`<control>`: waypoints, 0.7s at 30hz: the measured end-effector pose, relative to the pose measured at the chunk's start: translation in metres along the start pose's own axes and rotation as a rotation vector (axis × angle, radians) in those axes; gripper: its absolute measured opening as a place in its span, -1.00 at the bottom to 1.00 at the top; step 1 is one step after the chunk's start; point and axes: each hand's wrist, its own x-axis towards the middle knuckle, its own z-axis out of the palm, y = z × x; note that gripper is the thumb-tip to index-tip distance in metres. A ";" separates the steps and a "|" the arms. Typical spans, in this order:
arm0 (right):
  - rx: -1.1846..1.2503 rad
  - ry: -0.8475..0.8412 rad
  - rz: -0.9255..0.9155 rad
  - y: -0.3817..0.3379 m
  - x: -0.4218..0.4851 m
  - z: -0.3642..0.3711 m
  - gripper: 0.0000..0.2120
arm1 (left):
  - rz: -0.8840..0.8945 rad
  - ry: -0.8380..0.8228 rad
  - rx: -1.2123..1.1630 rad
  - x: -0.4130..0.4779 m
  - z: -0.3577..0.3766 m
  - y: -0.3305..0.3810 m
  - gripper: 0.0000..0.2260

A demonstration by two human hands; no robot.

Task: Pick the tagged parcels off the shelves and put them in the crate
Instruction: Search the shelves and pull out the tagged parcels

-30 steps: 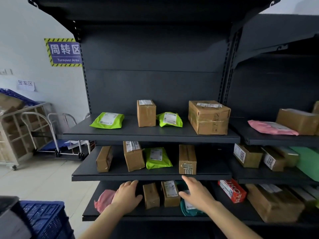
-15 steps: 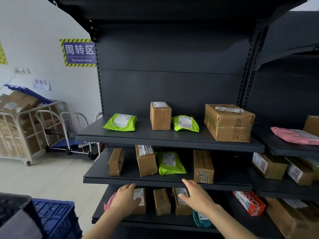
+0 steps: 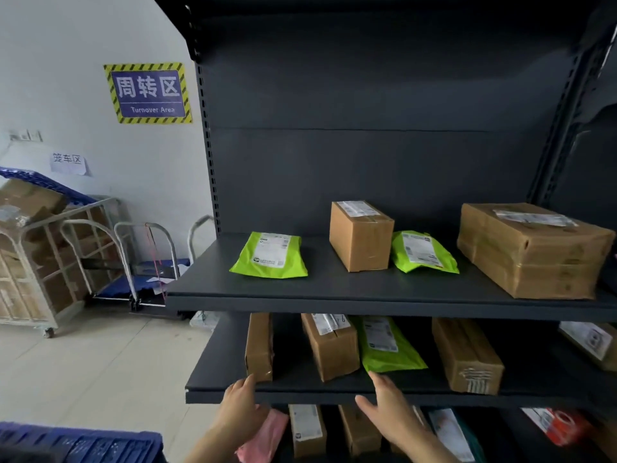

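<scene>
Against the tall dark metal shelving unit [image 3: 384, 295], both hands have risen from the bottom shelf to the middle shelf's front edge, the empty right hand [image 3: 389, 409] spread just below a lime-green plastic mailer [image 3: 384, 345] (probably the next pick), the left hand [image 3: 238, 407] open too, the blue slatted plastic crate [image 3: 83, 446] waiting lower left.

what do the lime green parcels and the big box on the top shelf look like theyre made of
The lime green parcels look like glossy plastic mailer bags: soft, creased, with a slight sheen. The big box looks like matte brown corrugated cardboard, wrapped in clear tape that wrinkles and glints. The shelf looks like dark painted metal, though that is less certain.
</scene>
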 end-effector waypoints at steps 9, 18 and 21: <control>0.191 0.128 0.122 -0.006 0.036 0.026 -0.35 | 0.124 -0.083 -0.125 0.045 0.032 0.013 -0.44; 0.270 0.180 0.083 -0.011 0.076 0.019 -0.30 | 0.168 -0.141 -0.245 0.077 0.050 0.055 -0.36; 0.325 0.102 0.084 -0.012 0.094 0.017 -0.28 | 0.140 -0.165 -0.346 0.090 0.053 0.066 -0.34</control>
